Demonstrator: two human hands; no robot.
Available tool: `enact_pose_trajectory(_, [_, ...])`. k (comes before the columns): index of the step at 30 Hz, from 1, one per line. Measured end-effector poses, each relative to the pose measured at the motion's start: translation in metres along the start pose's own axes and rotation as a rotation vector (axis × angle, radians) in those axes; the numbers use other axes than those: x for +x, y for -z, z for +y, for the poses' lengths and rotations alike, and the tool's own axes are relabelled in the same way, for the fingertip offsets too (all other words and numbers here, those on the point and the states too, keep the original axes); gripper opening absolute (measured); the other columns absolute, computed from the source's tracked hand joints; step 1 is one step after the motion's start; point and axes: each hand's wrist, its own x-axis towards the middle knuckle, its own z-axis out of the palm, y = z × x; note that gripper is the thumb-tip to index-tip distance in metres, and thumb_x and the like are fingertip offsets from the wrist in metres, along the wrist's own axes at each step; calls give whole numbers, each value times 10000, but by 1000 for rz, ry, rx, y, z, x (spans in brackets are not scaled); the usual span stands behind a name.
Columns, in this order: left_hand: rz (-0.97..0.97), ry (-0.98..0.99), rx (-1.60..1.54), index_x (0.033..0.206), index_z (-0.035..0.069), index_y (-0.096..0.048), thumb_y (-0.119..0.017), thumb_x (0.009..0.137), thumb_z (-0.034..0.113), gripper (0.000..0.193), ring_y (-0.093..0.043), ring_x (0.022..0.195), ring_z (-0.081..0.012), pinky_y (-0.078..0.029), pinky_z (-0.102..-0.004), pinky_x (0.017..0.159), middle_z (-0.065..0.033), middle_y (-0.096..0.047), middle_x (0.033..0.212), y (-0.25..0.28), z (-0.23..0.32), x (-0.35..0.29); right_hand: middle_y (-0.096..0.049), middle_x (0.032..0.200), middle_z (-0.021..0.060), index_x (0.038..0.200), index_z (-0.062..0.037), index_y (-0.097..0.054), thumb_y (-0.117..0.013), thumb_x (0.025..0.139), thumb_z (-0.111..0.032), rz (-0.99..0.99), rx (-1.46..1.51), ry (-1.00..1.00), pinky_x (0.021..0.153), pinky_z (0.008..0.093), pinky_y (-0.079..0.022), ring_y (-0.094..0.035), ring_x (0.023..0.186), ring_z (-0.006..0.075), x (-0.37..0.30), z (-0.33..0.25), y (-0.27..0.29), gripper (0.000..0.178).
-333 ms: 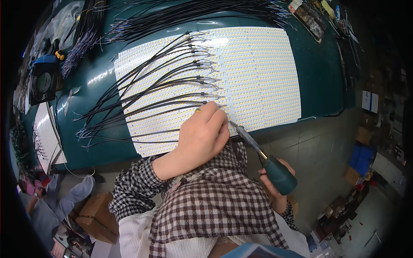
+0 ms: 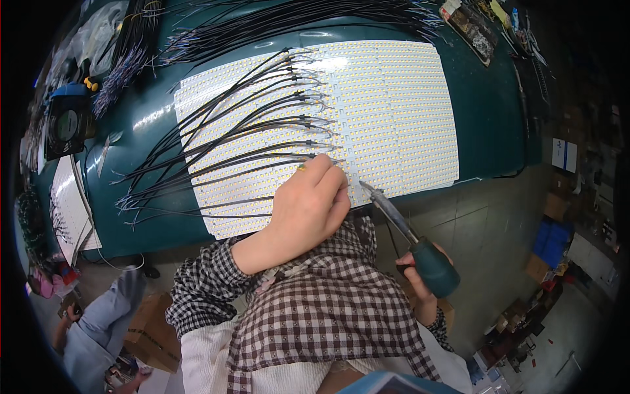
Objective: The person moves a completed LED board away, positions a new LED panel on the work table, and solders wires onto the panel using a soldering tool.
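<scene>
My left hand [image 2: 310, 200] rests on a large white LED board [image 2: 407, 118], fingers bent and pressed together near its front edge. A black cable [image 2: 243, 215] runs under this hand; its end is hidden by the fingers. Several more black cables [image 2: 243, 128] lie across the board's left half, their thin wire ends along a middle seam. My right hand [image 2: 420, 282] grips a soldering iron [image 2: 433, 268] by its dark green handle. The iron points up and left, its tip just right of my left fingertips, over the board's front edge; whether it touches is unclear.
A long bundle of black cables [image 2: 282, 23] lies along the back of the green table [image 2: 489, 125]. At the left stand a small black fan [image 2: 65, 125] and white boards [image 2: 71, 203]. A dirty tray [image 2: 469, 29] sits at the far right. Another person [image 2: 98, 328] is at lower left.
The soldering iron has shifted right with my right hand, its tip drawing away from my left fingers. My left hand stays put. The person at lower left has moved.
</scene>
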Motion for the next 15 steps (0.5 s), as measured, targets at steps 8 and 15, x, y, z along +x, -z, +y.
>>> enact_pose_trajectory(8, [-9,4,8,849,62,-588,-711,778,4,154,-571,647,-255,-456,-370,544,-77,-530,807,0,0,0,-715,782,44,851,-44,-727,-838,775,-187,61,216,-126,650,337,-519,-667,691,209,2,-1,-2,196])
enact_pose_trajectory(15, [-35,25,6,854,65,-588,-709,778,7,154,-580,671,-258,-460,-372,558,-79,-534,815,0,-1,-1,-719,760,41,973,-22,-720,-859,781,-206,23,156,-155,673,343,-540,-681,697,211,-5,3,-5,301])
